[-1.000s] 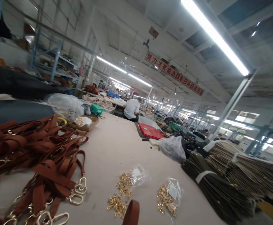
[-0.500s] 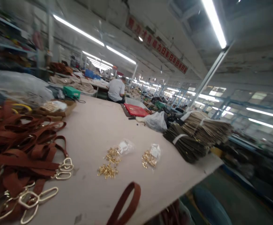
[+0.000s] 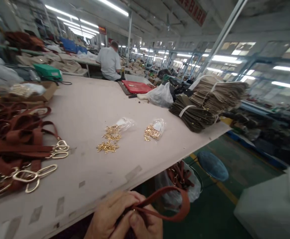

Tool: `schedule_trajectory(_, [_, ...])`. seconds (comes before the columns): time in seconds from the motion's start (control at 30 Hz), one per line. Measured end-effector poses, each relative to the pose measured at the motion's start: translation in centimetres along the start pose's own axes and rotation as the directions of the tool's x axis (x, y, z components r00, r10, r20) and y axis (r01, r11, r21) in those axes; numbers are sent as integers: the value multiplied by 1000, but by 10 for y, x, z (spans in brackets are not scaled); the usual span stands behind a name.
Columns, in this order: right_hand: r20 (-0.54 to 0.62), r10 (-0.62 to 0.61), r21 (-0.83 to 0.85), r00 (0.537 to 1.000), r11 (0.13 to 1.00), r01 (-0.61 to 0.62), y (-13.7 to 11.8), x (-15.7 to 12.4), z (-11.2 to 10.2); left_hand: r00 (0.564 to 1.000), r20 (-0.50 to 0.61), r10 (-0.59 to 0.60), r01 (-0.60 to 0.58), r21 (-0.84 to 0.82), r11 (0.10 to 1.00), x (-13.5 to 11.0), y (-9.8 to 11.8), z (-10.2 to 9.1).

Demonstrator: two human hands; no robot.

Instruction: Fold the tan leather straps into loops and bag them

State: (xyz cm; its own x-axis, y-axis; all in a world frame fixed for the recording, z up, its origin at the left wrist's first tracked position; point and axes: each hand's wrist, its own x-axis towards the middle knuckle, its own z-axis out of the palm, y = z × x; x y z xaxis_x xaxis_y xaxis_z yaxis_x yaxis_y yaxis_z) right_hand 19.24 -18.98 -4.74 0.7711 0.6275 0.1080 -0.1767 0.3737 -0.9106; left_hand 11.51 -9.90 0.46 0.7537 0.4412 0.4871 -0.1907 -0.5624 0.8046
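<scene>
At the table's front edge, my left hand [image 3: 111, 212] and my right hand [image 3: 148, 220] are closed together on a reddish-brown strap [image 3: 182, 207]. The strap's loop sticks out to the right, and its rest is hidden by my fingers. A tiny shiny spot shows between my fingertips; I cannot tell what it is. Beyond my hands lie loose gold-coloured metal fittings [image 3: 108, 146], a second small heap by an open clear bag [image 3: 127, 123], and another clear bag of fittings [image 3: 156, 129]. More brown straps [image 3: 22, 146] with gold rings [image 3: 26, 176] are piled at the left.
Bundled dark and tan pieces [image 3: 197, 113] stand at the table's right. Farther back are a red tray [image 3: 137, 87], a white plastic bag [image 3: 161, 94] and a green box [image 3: 47, 72]. Below are a strap-filled bag [image 3: 182, 179] and a blue stool [image 3: 213, 166]. A person [image 3: 109, 63] sits beyond.
My view has tilted down and shifted right. Both my hands have come into view on the strap, whose loop now points right instead of upward.
</scene>
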Motion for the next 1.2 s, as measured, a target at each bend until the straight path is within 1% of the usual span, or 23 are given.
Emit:
schedule_trajectory(0.13, [-5, -73, -81, 997, 994, 72, -7, -1, -11, 1000, 17, -10, 11, -57, 998, 1, 10, 11])
schedule_trajectory(0.2, [37, -87, -132, 996, 987, 91, -10, -2, -14, 1000, 5, -22, 22, -38, 999, 0, 10, 13])
schedule_trajectory(0.3, [110, -53, -179, 992, 981, 72, -9, -3, -17, 1000, -15, -13, 13, -8, 1000, -2, 8, 13])
schedule_trajectory(0.37, [108, -27, -187, 994, 981, 47, -7, -3, -19, 1000, -18, 5, -5, -10, 1000, -1, 6, 12])
schedule_trajectory(0.43, [80, -28, -195, 996, 980, 43, -6, 0, -20, 1000, -29, -3, 2, -5, 1000, 0, 4, 11])
schedule_trajectory(0.5, [48, -56, -216, 997, 974, 65, -6, 4, -21, 998, -44, -43, 43, 11, 999, 1, 2, 9])
schedule_trajectory(0.53, [18, -76, -229, 997, 970, 78, -7, 7, -21, 997, -48, -66, 67, 23, 997, 1, 2, 7])
schedule_trajectory(0.6, [-81, -116, -247, 990, 964, 93, -9, 12, -19, 995, -46, -89, 92, 56, 994, 2, 1, 4])
schedule_trajectory(0.67, [-180, -152, -262, 972, 960, 101, -13, 16, -13, 996, -60, -73, 78, 94, 993, 2, 0, 1])
schedule_trajectory(0.7, [-208, -164, -269, 964, 957, 105, -14, 17, -9, 995, -77, -55, 64, 115, 991, 2, -1, -1])
schedule_trajectory(0.77, [-208, -169, -292, 963, 951, 103, -16, 17, 1, 991, -134, -15, 36, 160, 986, 2, -4, -4])
schedule_trajectory(0.87, [-190, -127, -340, 974, 939, 56, -17, 17, 12, 983, -179, 32, 8, 217, 976, -2, -8, -6])
schedule_trajectory(0.97, [-192, -78, -336, 978, 942, 10, -16, 21, 17, 982, -186, 7, 32, 205, 978, -3, -10, -6])
schedule_trajectory(1.03, [-180, 9, -238, 984, 970, -53, -14, 28, 20, 975, -211, -69, 107, 177, 978, 0, -10, -7])
schedule_trajectory(1.07, [-158, 82, -162, 984, 981, -108, -14, 32, 21, 967, -222, -127, 165, 161, 973, 2, -10, -9])
schedule_trajectory(1.13, [-108, 222, -10, 969, 974, -224, -13, 40, 23, 940, -239, -244, 281, 134, 950, 7, -11, -14])
schedule_trajectory(1.17, [-99, 261, 42, 960, 965, -258, -12, 43, 22, 924, -246, -293, 329, 120, 937, 9, -12, -19])
schedule_trajectory(1.2, [-108, 270, 70, 957, 962, -263, -11, 45, 20, 909, -252, -330, 366, 108, 924, 10, -13, -24])
